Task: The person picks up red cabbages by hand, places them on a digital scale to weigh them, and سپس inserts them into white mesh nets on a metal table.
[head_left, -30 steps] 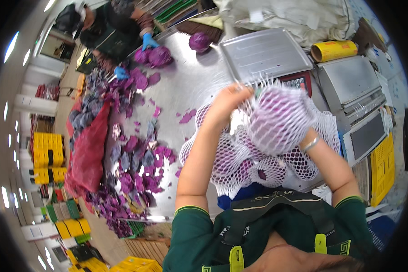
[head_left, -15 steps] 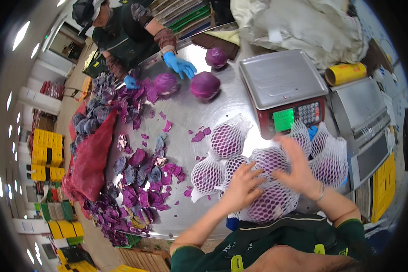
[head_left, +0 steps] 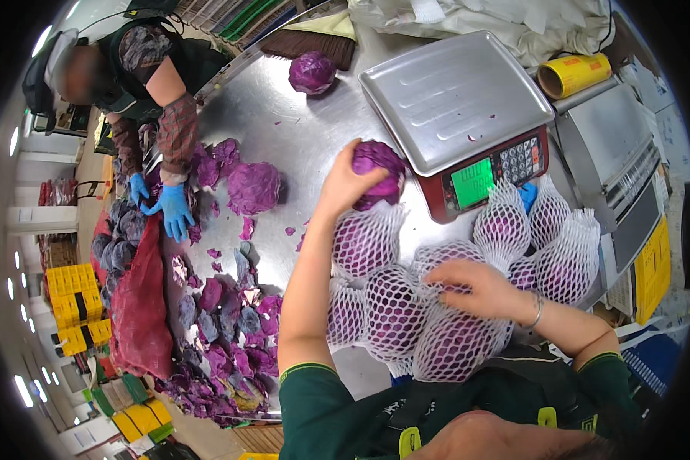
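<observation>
My left hand (head_left: 348,182) is reached out and wrapped round the side of a bare red cabbage (head_left: 377,175), just left of the scale. A cabbage in white foam netting (head_left: 366,241) sits right below it. My right hand (head_left: 479,287) hovers over or rests on the group of netted cabbages, fingers loosely stretched and apart; whether it touches the netting I cannot tell. Beneath and beside it are more netted red cabbages (head_left: 395,310) and a large one (head_left: 461,341) close to my body. Two bare cabbages, one in the middle left (head_left: 254,188) and one farther back (head_left: 312,73), lie apart from my hands.
A digital scale (head_left: 452,100) stands right of my left hand, with a wrapping machine (head_left: 613,153) and yellow film roll (head_left: 575,75) beyond. Purple leaf scraps (head_left: 222,330) and a red mesh sack (head_left: 139,307) line the left. Across the table, a blue-gloved co-worker (head_left: 175,211) handles leaves. A brush (head_left: 310,47) lies behind.
My left hand has left the netted cabbages, reached forward and taken hold of a bare cabbage. My right hand has lowered over the netted ones. The co-worker's gloved hands moved toward the sack.
</observation>
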The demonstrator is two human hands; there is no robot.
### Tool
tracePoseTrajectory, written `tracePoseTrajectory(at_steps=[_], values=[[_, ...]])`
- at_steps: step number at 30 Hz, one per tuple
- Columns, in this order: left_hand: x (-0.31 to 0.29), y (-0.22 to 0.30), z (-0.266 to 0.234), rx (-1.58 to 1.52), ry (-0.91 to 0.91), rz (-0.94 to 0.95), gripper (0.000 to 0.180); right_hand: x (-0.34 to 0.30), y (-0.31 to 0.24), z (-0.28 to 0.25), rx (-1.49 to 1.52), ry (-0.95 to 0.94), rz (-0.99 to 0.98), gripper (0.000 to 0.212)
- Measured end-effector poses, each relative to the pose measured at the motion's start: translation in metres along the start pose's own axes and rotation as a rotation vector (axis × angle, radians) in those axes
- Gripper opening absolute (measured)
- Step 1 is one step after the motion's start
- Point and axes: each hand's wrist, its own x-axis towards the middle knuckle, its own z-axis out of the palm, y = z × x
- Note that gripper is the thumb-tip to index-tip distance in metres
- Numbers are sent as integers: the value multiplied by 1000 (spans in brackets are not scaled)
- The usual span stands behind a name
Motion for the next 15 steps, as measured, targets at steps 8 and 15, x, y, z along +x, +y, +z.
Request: tracePoseTrajectory(at_steps=[8,15], values=[[-46,-3,-31,-1350,162,-228,49,17,-37,-51,799,101,133,62],[-23,135,7,-669,-4,176,64,60,-42,-94,1451,-167,-28,73]])
